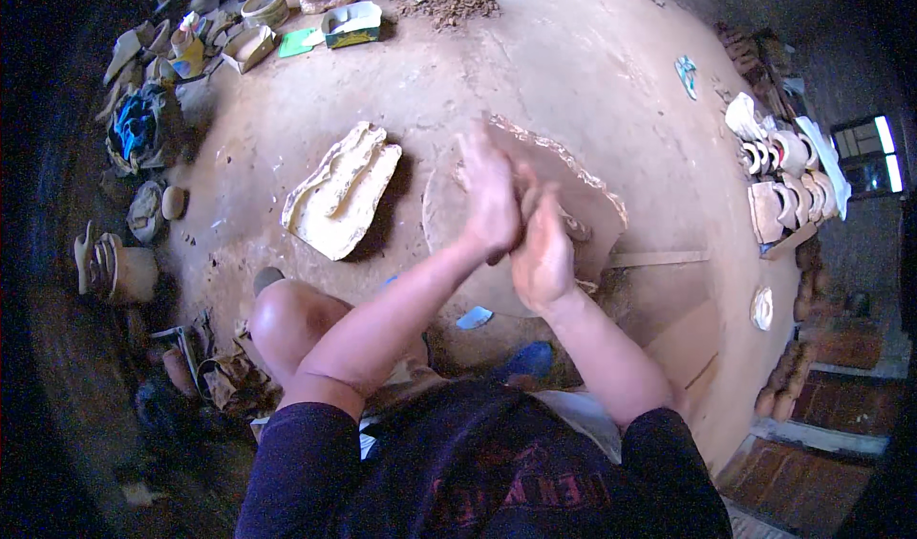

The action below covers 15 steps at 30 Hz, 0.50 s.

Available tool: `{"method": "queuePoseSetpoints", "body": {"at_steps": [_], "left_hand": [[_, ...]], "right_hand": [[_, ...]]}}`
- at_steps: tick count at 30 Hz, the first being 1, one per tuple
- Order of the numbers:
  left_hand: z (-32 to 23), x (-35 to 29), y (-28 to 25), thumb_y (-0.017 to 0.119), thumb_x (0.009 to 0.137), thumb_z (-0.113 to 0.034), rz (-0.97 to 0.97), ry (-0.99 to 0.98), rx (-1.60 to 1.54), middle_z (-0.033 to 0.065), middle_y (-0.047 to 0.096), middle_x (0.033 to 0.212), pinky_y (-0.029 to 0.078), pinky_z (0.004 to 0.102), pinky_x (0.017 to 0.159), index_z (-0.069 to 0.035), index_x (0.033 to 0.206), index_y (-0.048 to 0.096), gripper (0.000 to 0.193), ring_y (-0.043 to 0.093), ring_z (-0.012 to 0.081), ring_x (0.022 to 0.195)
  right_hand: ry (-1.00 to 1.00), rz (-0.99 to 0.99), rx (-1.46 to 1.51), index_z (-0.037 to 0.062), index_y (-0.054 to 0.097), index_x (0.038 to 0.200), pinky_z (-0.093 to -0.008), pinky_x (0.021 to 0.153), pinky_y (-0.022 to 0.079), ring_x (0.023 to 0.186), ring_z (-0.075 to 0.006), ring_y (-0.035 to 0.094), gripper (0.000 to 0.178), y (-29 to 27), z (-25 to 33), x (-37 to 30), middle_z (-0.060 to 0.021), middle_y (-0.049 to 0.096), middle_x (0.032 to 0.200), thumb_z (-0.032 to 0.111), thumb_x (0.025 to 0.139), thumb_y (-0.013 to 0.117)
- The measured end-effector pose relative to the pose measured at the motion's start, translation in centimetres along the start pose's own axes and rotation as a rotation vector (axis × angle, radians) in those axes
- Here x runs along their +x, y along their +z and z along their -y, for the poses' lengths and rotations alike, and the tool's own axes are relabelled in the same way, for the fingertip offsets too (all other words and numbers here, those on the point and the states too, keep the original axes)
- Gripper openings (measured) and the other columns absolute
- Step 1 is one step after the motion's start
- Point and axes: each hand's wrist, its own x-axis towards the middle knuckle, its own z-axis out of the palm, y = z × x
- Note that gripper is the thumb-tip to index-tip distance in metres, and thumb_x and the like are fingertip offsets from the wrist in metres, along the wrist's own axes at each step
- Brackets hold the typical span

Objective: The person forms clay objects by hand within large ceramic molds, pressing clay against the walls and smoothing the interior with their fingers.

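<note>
My left hand and my right hand are pressed together palm to palm, fingers stretched forward and smeared by motion. Something brown, perhaps clay, seems to be between them, but the palms hide it. Beneath them lies a large brown slab with a rough, pale edge, on a round grey board. A short clay-coloured roll shows just past my right hand. To the left, a cream plaster mould with a hollowed, curving shape rests on the floor.
A blue-white scrap lies near my knees. Crumbled clay is heaped at the far side. Boxes, a bucket and a bag with blue cloth line the left. Stacked curved clay pieces stand at right.
</note>
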Motion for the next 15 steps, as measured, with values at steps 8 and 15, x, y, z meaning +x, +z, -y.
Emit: {"method": "queuePoseSetpoints", "body": {"at_steps": [8, 15], "left_hand": [[12.2, 3.2, -5.1, 0.039, 0.108, -0.051, 0.03, -0.353, 0.12, 0.0159, 0.039, 0.163, 0.009, 0.0658, 0.123, -0.009, 0.158, 0.04, 0.066, 0.032, 0.0342, 0.153], [15.5, 1.7, -4.5, 0.047, 0.108, -0.04, 0.147, -0.234, 0.069, 0.0224, 0.047, 0.157, 0.03, 0.0381, 0.123, 0.009, 0.13, 0.066, 0.056, 0.042, 0.0348, 0.148]], "right_hand": [[0.25, 0.094, -0.979, -0.0024, 0.069, 0.128, -0.0379, 0.095, 0.054, 0.104, -0.0242, 0.07, 0.046, -4.5, -1.3, 8.6, -0.0189, 0.073, 0.113, 0.028, 0.094, 0.074], [-0.121, 0.237, -1.497, 0.0033, 0.076, 0.118, -0.045, 0.097, 0.052, 0.107, -0.0382, 0.069, 0.037, -5.3, -1.4, 13.2, -0.0242, 0.071, 0.109, 0.032, 0.094, 0.069]]}}
